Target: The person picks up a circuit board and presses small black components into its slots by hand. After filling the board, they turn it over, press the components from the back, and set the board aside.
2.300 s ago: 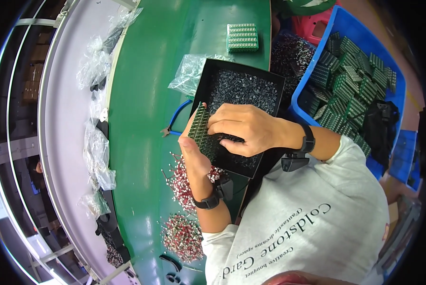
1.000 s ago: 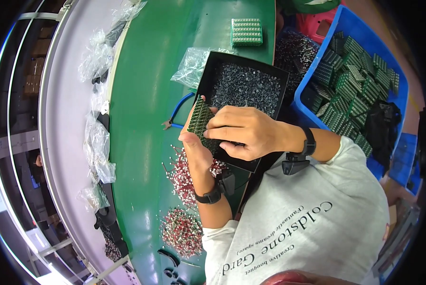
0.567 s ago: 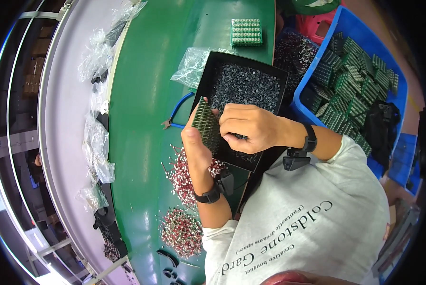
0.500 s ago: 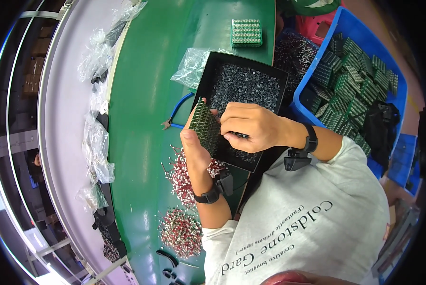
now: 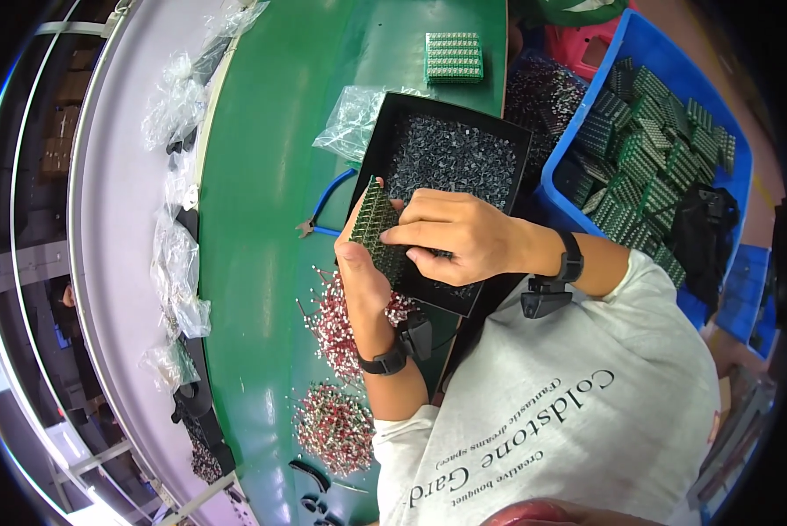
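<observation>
My left hand [image 5: 364,276] is closed round a green circuit board panel [image 5: 377,230] with rows of small parts, held tilted over the left side of a black tray [image 5: 373,151]. My right hand [image 5: 463,235] has its index fingertip against the panel's face, its other fingers curled. Whatever lies in those fingers is too small or hidden to name. Small black pieces [image 5: 455,158] fill much of the tray beneath both hands. Just left of the panel lie blue-handled cutting pliers [image 5: 331,200].
Two heaps of red and white wires [image 5: 334,430] lie on the green table [image 5: 262,263]. A stack of boards [image 5: 453,58] stands at the back, near a clear plastic bag [image 5: 348,123]. At right, a blue bin [image 5: 553,167] holds many boards. Plastic bags [image 5: 176,263] line the left edge.
My right index finger has stretched out leftward onto the panel's face, where before the fingers were bunched beside it. The left hand holds the panel almost unmoved.
</observation>
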`<move>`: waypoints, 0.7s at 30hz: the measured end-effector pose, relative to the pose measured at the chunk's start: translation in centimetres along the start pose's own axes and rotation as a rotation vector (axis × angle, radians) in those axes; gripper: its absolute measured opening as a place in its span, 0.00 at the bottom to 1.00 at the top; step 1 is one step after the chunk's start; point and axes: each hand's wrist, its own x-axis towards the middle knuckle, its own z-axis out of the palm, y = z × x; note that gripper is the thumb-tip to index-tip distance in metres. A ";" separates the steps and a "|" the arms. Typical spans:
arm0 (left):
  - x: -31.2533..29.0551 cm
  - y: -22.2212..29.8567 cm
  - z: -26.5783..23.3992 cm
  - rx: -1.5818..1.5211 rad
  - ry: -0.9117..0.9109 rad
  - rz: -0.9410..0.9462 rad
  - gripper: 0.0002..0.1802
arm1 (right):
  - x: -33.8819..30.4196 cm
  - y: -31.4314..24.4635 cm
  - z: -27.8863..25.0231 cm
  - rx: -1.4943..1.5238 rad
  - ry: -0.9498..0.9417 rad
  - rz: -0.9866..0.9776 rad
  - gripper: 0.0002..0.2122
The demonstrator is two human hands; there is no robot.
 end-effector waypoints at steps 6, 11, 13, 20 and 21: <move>-0.2 -0.7 -0.4 0.053 -0.020 0.037 0.54 | 0.0 -0.3 0.0 0.012 -0.073 0.038 0.13; -0.2 0.2 0.2 -0.040 0.003 -0.011 0.53 | 0.1 0.1 -0.7 -0.022 -0.002 0.014 0.11; -0.3 -0.3 -0.1 -0.093 -0.004 -0.028 0.54 | 0.2 -0.1 -0.8 -0.053 0.016 0.024 0.10; 0.0 0.1 0.0 0.059 -0.025 0.000 0.56 | 0.5 -0.2 0.6 -0.064 0.069 -0.016 0.10; 0.0 0.0 0.0 0.062 -0.017 -0.005 0.56 | 0.5 -0.3 0.7 -0.046 0.061 -0.017 0.10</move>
